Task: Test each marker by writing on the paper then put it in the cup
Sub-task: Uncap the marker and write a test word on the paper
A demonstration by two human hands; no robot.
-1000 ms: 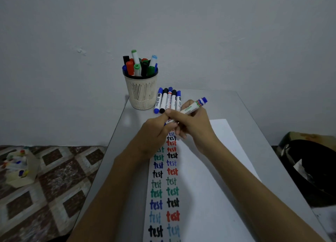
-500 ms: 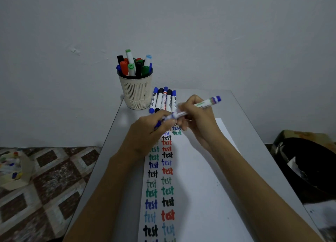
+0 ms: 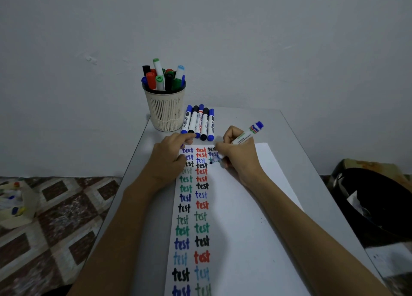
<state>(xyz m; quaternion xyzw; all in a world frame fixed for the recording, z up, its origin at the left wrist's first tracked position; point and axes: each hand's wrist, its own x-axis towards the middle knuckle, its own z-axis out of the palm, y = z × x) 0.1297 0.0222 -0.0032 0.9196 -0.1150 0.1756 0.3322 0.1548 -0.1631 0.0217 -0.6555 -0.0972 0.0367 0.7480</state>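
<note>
while right hand (image 3: 238, 160) is gripping marker (image 3: 247, 135) tip-down on paper (image 3: 245, 229) at frame centre, left hand (image 3: 171, 162) is resting on paper, grip unclear.

Only the person's two arms showed in the head cam view. L hand (image 3: 169, 162) & R hand (image 3: 240, 160) were bare. L forearm (image 3: 124, 224) & R forearm (image 3: 312, 229) were bare too, from wrist to approx. elbow, where the frame cut them off. Both forearms were slim and widened toward the elbows. Fingernails were too small/blurred to tell.
</note>
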